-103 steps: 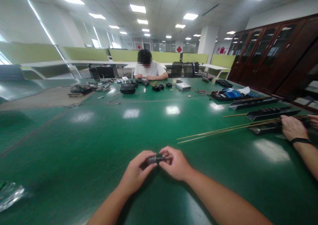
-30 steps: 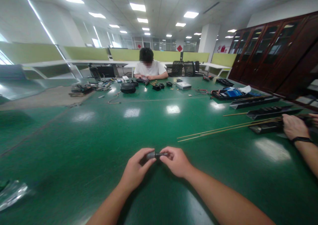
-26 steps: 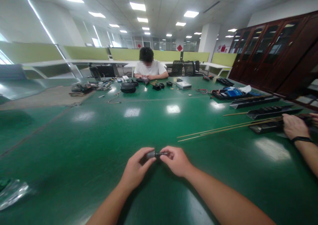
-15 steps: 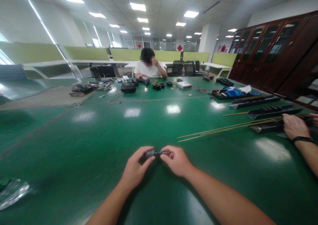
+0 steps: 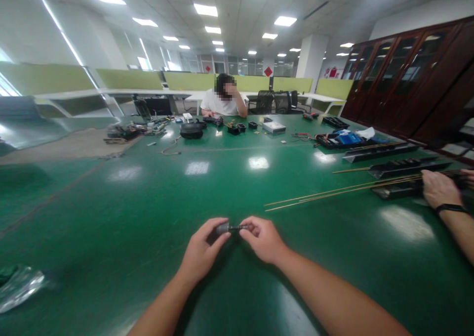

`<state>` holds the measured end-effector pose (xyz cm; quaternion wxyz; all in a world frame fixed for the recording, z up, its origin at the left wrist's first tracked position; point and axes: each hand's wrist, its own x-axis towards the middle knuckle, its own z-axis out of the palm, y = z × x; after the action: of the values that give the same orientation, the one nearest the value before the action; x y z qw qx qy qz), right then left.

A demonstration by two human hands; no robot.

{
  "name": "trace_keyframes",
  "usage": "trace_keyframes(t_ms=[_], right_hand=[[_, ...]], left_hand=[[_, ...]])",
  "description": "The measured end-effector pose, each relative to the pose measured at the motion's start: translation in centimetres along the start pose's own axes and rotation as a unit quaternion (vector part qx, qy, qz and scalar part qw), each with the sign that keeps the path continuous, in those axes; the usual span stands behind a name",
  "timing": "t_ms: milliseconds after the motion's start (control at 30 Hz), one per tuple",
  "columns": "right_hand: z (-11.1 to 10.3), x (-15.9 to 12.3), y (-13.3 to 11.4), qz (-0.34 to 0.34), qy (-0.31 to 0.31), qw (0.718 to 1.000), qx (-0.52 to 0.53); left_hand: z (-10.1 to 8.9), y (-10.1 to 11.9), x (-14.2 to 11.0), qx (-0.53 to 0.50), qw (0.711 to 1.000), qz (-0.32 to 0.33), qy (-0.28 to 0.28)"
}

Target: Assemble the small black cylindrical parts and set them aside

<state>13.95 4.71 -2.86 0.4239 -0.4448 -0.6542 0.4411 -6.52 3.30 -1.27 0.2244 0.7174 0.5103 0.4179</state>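
Between my hands, just over the green table, is a dark grey cylinder with a thin dark shaft, held level. My left hand pinches the thick cylindrical end between thumb and fingers. On the other side, my right hand grips the far end of the thin shaft, with thumb and fingertips closed around it. The two hands are a short gap apart, and the bare shaft shows there. What exactly the piece is, I cannot make out.
Long thin brass-coloured rods stick out from black trays at right, where a co-worker's hand rests. Clear plastic lies at left. Across the table sits a person behind a black pouch and a white box.
My hands and the piece have hardly moved. The person across the table has shifted the head slightly to the right, against the raised hand.
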Motion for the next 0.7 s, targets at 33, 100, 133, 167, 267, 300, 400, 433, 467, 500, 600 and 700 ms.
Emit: trace_keyframes(t_ms=[33, 100, 133, 167, 267, 300, 400, 433, 467, 500, 600, 700], right_hand=[[0.01, 0.0, 0.04, 0.0, 0.001, 1.0, 0.001], [0.03, -0.01, 0.09, 0.001, 0.001, 1.0, 0.001], [0.04, -0.02, 0.1, 0.001, 0.001, 1.0, 0.001], [0.05, -0.03, 0.1, 0.0, 0.001, 1.0, 0.0], [0.06, -0.07, 0.11, -0.001, 0.002, 1.0, -0.002], [0.06, -0.08, 0.11, -0.001, 0.003, 1.0, -0.001], [0.07, -0.09, 0.15, 0.002, 0.002, 1.0, 0.001], [0.07, -0.09, 0.17, 0.003, 0.002, 1.0, 0.003], [0.08, -0.08, 0.2, 0.003, 0.003, 1.0, 0.005], [0.1, -0.06, 0.24, 0.003, 0.003, 1.0, 0.006], [0.15, 0.0, 0.39, -0.001, 0.009, 1.0, 0.009], [0.19, 0.02, 0.52, -0.001, 0.019, 1.0, 0.008]], left_hand=[[0.0, 0.04, 0.0, -0.002, 1.0, 0.001, 0.001], [-0.01, 0.1, 0.02, -0.002, 1.0, 0.003, 0.002], [-0.01, 0.12, 0.04, -0.001, 1.0, 0.005, 0.002], [0.0, 0.14, 0.06, 0.001, 1.0, 0.006, 0.002], [0.0, 0.15, 0.1, 0.009, 1.0, 0.007, 0.005], [0.0, 0.15, 0.1, 0.009, 1.0, 0.007, 0.006], [-0.02, 0.16, 0.07, 0.005, 1.0, 0.006, 0.008], [-0.03, 0.17, 0.06, 0.004, 1.0, 0.005, 0.008], [-0.03, 0.19, 0.06, 0.003, 1.0, 0.005, 0.007], [-0.04, 0.2, 0.06, 0.005, 1.0, 0.004, 0.006], [-0.04, 0.17, 0.09, 0.014, 1.0, 0.003, 0.006], [-0.02, 0.04, 0.1, 0.018, 1.0, -0.001, 0.007]])
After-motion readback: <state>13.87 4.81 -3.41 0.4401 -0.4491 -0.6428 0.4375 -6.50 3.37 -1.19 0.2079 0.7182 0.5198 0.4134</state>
